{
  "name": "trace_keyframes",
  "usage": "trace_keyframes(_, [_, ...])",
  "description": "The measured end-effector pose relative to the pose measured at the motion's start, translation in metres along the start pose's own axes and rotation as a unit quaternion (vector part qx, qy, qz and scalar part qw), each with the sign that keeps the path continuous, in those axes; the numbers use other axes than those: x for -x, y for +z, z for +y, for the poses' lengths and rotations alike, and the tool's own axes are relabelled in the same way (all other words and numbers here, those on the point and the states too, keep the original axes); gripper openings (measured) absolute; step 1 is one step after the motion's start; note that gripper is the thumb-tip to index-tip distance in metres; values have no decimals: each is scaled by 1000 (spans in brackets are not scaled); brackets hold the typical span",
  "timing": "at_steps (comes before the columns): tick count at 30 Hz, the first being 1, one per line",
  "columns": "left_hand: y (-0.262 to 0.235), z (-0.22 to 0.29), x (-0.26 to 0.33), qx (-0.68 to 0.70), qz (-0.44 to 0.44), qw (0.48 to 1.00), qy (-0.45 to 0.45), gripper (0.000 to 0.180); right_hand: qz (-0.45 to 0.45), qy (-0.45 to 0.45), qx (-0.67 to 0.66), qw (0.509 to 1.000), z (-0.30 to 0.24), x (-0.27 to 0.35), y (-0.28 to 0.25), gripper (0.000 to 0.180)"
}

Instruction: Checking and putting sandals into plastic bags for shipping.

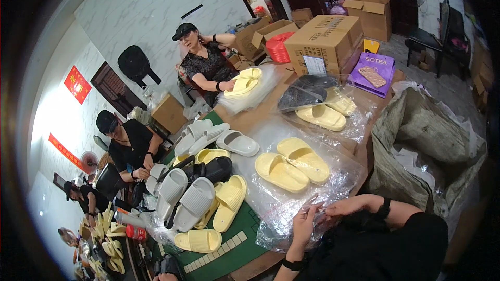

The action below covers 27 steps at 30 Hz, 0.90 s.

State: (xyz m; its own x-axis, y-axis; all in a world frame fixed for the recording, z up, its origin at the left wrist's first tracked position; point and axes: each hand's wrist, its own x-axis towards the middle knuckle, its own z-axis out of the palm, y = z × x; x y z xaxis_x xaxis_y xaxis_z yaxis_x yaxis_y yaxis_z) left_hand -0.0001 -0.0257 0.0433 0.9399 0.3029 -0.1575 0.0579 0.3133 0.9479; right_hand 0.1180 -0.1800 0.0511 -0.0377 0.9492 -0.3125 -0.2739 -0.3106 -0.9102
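On a pile of clear plastic bags (250, 198) rests a pair of yellow slide slippers (292, 164), side by side. My left hand (303, 224) is at the near edge of the pile, its fingers pinched on thin clear plastic. Beside it my right hand (346, 207) closes its fingertips on the same clear film. Which bag the film belongs to is hard to tell. To the left lies a heap of loose slippers: a grey slipper (195, 203), a yellow slipper (229, 203) and a black slipper (216, 168).
Bagged yellow and black slippers (320, 117) lie farther back, near a large carton (325, 44) and a purple package (371, 75). A big woven sack (398, 140) stands to the right. Across the table a person (203, 62) handles yellow slippers; other people work at the left.
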Motion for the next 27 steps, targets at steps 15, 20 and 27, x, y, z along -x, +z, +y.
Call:
trace_keyframes(15, [2, -11, 5, -282, -100, 953, 49, 21, 233, 4, -441, 867, 10, -57, -5, 45])
trace_keyframes(20, [-6, -16, 2, -316, -125, 929, 147, 18, 214, 0, -390, 896, 27, -63, -14, 41])
trace_keyframes(27, [-11, -15, 3, -642, -24, 736, 213, 25, 318, 23, -50, 947, -27, -32, -7, 40])
